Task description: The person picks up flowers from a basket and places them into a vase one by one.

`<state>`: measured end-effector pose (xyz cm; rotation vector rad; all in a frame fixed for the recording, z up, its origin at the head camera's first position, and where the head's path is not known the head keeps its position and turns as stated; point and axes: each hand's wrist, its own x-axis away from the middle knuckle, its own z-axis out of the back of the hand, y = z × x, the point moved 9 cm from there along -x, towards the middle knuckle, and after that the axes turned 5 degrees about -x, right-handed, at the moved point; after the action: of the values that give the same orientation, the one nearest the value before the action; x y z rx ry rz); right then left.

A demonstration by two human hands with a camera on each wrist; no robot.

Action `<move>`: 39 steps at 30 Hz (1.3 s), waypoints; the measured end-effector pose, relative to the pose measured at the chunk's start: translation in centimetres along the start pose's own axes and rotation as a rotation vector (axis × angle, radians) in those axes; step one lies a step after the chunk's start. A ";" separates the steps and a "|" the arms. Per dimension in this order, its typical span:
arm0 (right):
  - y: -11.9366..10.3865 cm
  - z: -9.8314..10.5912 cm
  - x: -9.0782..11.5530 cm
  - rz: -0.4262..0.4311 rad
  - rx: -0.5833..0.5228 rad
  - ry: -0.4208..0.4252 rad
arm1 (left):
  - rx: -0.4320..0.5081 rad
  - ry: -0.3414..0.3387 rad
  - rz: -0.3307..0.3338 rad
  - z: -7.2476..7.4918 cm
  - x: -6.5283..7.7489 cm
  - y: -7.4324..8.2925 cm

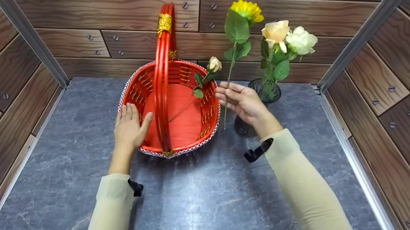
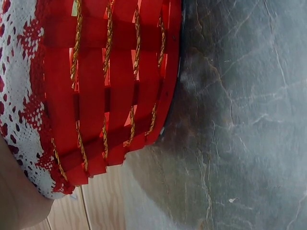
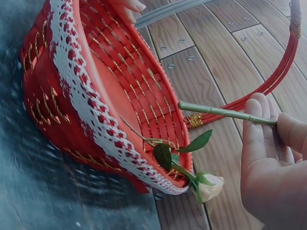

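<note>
A red woven basket [image 1: 210, 116] with a tall handle stands on the floor, its rim trimmed in white and red lace. My left hand [image 1: 128, 127] rests on its left rim, fingers straight and thumb spread inward. To the right of the basket, my right hand [image 1: 248, 104] pinches a sunflower's [image 1: 243, 13] thin green stem between thumb and fingers. The sunflower is upright, and the stem's cut end [image 3: 184, 106] points toward the basket in the right wrist view. A pale rose [image 1: 214, 64] leans inside the basket, its bud over the far right rim.
Behind my right hand stands a dark see-through vase [image 1: 277, 96], partly hidden by that hand. It holds a peach rose [image 1: 276, 32] and a white flower [image 1: 301, 41]. Wood-patterned walls [image 1: 115, 14] with metal edge strips enclose the grey marbled surface [image 1: 188, 200].
</note>
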<state>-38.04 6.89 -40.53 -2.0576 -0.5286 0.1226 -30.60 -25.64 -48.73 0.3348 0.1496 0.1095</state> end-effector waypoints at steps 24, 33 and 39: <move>-6.8 0.4 1.5 0.198 0.088 0.069 | -0.008 0.005 -0.001 0.3 -0.1 -0.1; -7.9 1.2 1.5 0.211 0.063 0.072 | -0.014 -0.004 0.002 -0.1 0.0 -0.2; -9.2 1.5 1.6 0.239 0.062 0.097 | -0.002 0.025 0.001 0.1 0.1 -0.2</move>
<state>-39.94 12.76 -33.36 -2.0482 -0.2153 0.1777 -30.43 -25.86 -48.70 0.3314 0.1738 0.1152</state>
